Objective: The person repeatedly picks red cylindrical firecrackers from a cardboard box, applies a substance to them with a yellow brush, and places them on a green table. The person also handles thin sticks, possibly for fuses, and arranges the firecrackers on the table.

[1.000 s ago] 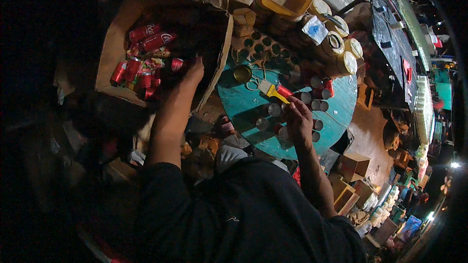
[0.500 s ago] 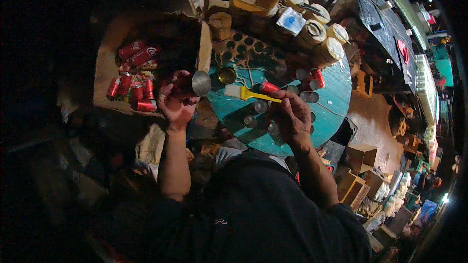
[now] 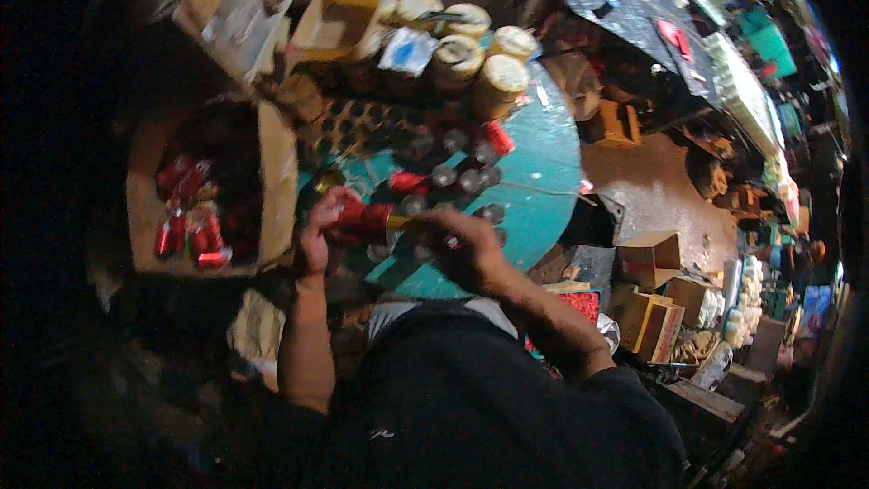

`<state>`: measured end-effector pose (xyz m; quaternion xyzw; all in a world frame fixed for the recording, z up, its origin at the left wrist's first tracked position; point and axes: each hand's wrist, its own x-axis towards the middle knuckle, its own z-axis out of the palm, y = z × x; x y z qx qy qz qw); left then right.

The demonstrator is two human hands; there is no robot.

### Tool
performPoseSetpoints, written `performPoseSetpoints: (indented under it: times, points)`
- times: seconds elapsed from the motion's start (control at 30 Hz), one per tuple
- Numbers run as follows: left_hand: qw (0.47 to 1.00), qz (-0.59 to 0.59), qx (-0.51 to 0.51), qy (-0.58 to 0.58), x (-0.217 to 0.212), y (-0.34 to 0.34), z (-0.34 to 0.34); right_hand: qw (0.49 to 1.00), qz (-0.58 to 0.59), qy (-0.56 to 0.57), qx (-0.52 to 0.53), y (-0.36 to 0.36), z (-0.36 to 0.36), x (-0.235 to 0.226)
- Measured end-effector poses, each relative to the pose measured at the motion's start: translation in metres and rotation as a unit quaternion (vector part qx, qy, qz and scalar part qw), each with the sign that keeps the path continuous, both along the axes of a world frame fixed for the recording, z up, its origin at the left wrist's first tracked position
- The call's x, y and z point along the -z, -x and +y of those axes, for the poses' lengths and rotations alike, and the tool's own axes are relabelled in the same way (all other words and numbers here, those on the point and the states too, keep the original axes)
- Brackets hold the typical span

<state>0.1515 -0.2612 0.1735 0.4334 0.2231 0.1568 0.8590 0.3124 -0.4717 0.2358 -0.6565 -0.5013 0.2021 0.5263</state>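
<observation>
Darkness swallowed the left side and lower corners, while light brightened the right part of the turquoise table (image 3: pixel 549 140) and glared off the brown floor (image 3: pixel 644 183). Shadow filled the cardboard box (image 3: pixel 279 188). Blur smeared the right hand (image 3: pixel 460 246), left hand (image 3: pixel 319 228) and red can (image 3: pixel 364 220). Fisheye distortion curved straight edges near the right rim.

One red can (image 3: pixel 364 221) is held — at least two more show on one tabletop (image 3: pixel 543 158); toward 11 o'clock, one basin (image 3: pixel 337 29); 12, at least five tubs (image 3: pixel 453 56); 9, one cardboard box (image 3: pixel 279 183).
</observation>
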Motion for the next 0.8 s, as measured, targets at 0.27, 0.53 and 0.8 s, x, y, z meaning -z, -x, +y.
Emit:
performPoseSetpoints:
  times: [0.27, 0.53, 0.8]
  points:
    - [0.957, 0.022, -0.247, 0.147, 0.033, -0.075, -0.080, 0.986, -0.144, -0.051, 0.064, -0.026, -0.042, 0.059]
    - [0.951, 0.059, -0.241, 0.184, 0.012, -0.123, -0.135, 0.980, -0.185, -0.079, 0.007, -0.048, -0.087, 0.058]
    - [0.992, -0.028, -0.121, 0.006, -0.016, -0.116, -0.163, 0.998, 0.005, 0.062, 0.008, -0.071, -0.110, 0.064]
